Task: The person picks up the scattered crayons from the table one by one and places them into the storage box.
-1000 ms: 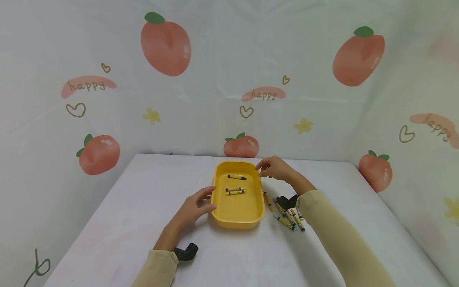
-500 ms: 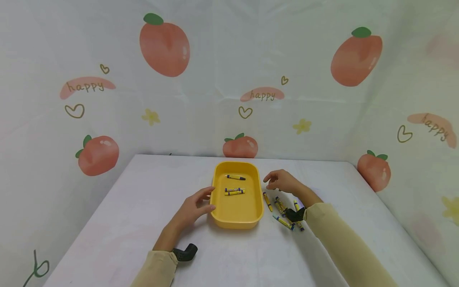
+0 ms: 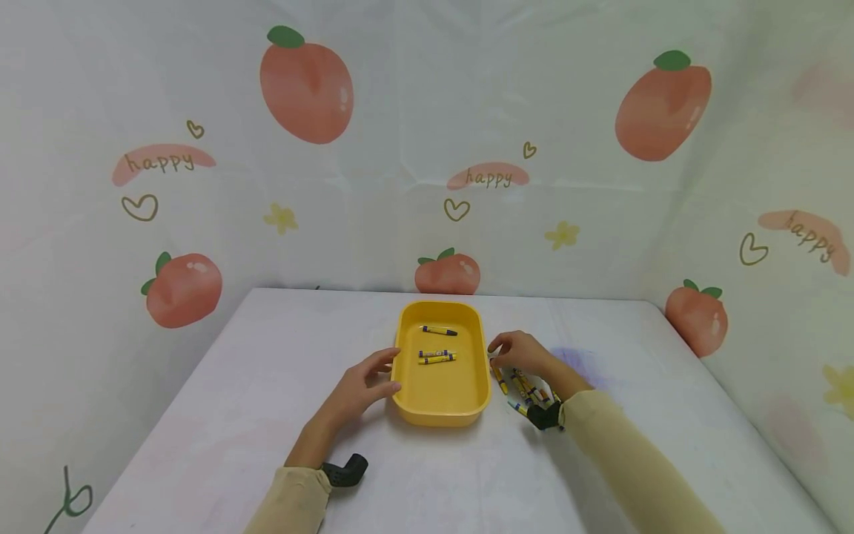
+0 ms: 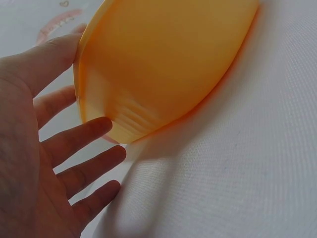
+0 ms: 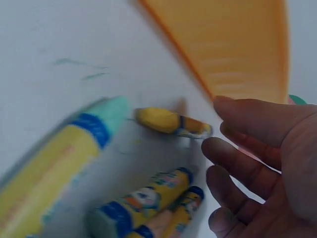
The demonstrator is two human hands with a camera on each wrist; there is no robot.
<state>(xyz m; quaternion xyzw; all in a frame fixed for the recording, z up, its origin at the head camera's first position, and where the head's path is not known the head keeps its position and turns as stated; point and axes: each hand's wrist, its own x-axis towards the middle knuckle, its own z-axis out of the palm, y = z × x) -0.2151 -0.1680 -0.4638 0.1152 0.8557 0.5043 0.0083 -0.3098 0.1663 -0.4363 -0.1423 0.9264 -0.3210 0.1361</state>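
A yellow tray (image 3: 443, 393) stands mid-table with several crayons (image 3: 439, 360) lying in it. My left hand (image 3: 360, 386) is at its left side; in the left wrist view the spread fingers of that hand (image 4: 59, 153) lie against the tray's rim and wall (image 4: 158, 54). Right of the tray, my right hand (image 3: 523, 354) hovers low over the loose crayons. In the right wrist view, the thumb and index finger of this hand (image 5: 267, 163) are apart around the far end of a yellow-tipped crayon (image 5: 158, 120); no firm pinch shows.
A pale-green crayon (image 5: 69, 163) and several others (image 5: 148, 198) lie close by on the white table, partly hidden under the right wrist in the head view. A purple smear (image 3: 577, 363) marks the cloth. Behind stands a fruit-printed backdrop (image 3: 373, 185).
My right hand has moved from the tray's right rim, rightward and then down toward the loose crayons. The left hand stays at the tray's left side.
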